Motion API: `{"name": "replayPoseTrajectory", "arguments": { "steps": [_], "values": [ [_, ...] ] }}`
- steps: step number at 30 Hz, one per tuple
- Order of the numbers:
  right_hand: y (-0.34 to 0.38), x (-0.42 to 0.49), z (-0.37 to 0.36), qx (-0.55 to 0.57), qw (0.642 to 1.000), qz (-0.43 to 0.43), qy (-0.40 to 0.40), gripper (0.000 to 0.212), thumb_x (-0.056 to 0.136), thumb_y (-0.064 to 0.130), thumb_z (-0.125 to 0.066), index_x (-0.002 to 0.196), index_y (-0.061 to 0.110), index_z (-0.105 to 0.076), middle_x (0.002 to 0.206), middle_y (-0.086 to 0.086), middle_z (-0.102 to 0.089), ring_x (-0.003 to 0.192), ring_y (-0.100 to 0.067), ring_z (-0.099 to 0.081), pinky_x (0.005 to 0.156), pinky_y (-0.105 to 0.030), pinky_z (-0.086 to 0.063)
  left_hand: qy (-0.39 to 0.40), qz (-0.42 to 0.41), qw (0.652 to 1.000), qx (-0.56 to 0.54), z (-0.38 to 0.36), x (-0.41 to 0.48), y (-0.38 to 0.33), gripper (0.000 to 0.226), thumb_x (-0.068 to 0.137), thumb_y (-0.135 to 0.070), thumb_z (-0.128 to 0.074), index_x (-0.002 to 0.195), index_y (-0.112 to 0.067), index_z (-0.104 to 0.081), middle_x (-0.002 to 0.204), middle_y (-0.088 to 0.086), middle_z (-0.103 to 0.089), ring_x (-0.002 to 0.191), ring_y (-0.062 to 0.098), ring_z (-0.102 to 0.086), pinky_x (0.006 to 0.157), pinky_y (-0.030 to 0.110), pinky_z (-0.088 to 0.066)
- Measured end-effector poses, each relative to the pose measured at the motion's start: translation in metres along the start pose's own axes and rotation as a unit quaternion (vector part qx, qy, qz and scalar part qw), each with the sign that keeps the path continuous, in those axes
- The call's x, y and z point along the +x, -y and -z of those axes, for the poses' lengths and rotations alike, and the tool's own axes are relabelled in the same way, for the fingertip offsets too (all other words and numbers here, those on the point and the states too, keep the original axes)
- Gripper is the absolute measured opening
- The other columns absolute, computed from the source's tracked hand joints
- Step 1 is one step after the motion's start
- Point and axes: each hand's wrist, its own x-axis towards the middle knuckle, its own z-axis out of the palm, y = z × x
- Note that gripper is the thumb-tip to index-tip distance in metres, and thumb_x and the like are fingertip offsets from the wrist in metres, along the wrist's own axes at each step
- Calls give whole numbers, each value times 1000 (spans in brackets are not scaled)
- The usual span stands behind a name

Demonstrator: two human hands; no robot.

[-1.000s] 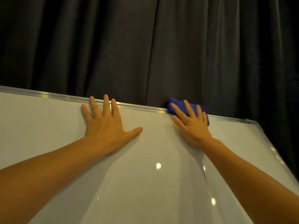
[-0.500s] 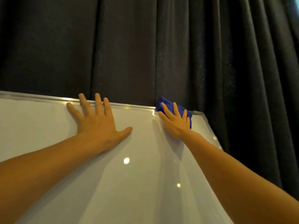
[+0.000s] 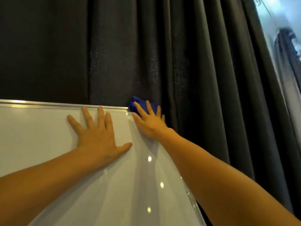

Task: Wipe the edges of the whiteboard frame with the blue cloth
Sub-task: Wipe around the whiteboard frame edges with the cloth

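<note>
The whiteboard [image 3: 40, 136] fills the lower left, with a silver metal frame [image 3: 48, 105] along its top and right edges. My left hand [image 3: 96, 136] lies flat on the white surface with fingers spread, fingertips touching the top frame. My right hand [image 3: 149, 123] presses the bunched blue cloth [image 3: 136, 104] onto the board's top right corner. The cloth sticks out above my fingers and hides the corner itself.
A dark pleated curtain [image 3: 195, 62] hangs close behind and to the right of the board. A bright strip of window [image 3: 285, 46] shows at the far right. Small light reflections dot the board surface.
My right hand has slid the blue cloth rightward along the top frame, from mid-edge to the top right corner. My left hand has stayed flat on the board.
</note>
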Motion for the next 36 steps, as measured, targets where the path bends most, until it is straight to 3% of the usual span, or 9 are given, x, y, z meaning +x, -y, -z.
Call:
{"name": "replayPoseTrajectory", "arguments": {
  "steps": [2,5,8,12,15,21,28,33,36],
  "values": [
    [5,-4,-12,10,998,66,-13,67,80,84,-18,141,66,3,164,7,14,146,-39,23,113,-56,17,-1,11,1000,-8,0,3,-13,136,48,-98,9,154,-13,13,165,17,15,145,55,16,106,80,4],
    [-22,-9,-16,-18,990,134,-49,61,87,77,-20,141,65,8,164,7,14,146,-35,23,113,-47,19,2,-6,1000,-9,-2,8,-34,139,35,-91,29,152,-18,17,165,15,17,145,54,15,106,80,6],
    [-40,-14,-15,12,997,9,-72,64,92,70,-16,150,50,3,164,-1,15,146,-36,25,117,-52,15,-4,-26,1000,-2,-7,12,-48,138,35,-90,32,152,-18,18,165,15,18,145,53,18,106,80,6],
    [-17,-38,-24,51,992,-68,-88,68,92,70,-11,153,42,0,165,-8,9,146,-41,21,115,-54,17,-24,-88,996,-5,-7,15,-58,138,38,-90,32,154,-17,13,166,14,12,147,51,16,108,79,4],
    [-28,-73,-27,93,989,-89,-73,63,94,66,-9,153,44,0,166,-5,6,148,-38,18,117,-52,15,-26,-223,975,-8,-12,6,-65,114,59,-87,13,155,-25,11,167,12,7,150,45,12,110,77,6],
    [-44,-182,-62,117,979,-134,-104,51,98,60,-12,145,53,7,165,8,10,149,-22,18,115,-36,19,-31,-326,944,37,-25,-8,-69,107,65,-87,7,155,-29,9,167,8,9,148,49,13,108,78,5],
    [-45,-326,-99,84,959,-255,-93,51,86,75,3,128,66,30,150,27,31,142,-12,32,115,-35,17,-5,-385,922,43,-23,-36,-76,114,57,-93,14,154,-34,11,166,12,12,148,46,16,106,77,13],
    [-44,-426,-116,99,944,-301,-85,60,87,77,-6,140,62,18,145,40,34,138,-2,38,105,-24,20,-3,-417,908,35,-25,-77,-102,121,58,-95,11,155,-24,8,166,14,10,147,51,13,107,80,8],
    [-55,-488,-131,105,921,-368,-77,61,87,78,-9,138,63,20,150,33,32,139,-7,38,111,-29,16,4,-445,895,33,-30,-122,-121,121,60,-93,7,156,-19,4,166,18,7,145,56,12,106,81,3]
  ]
}}
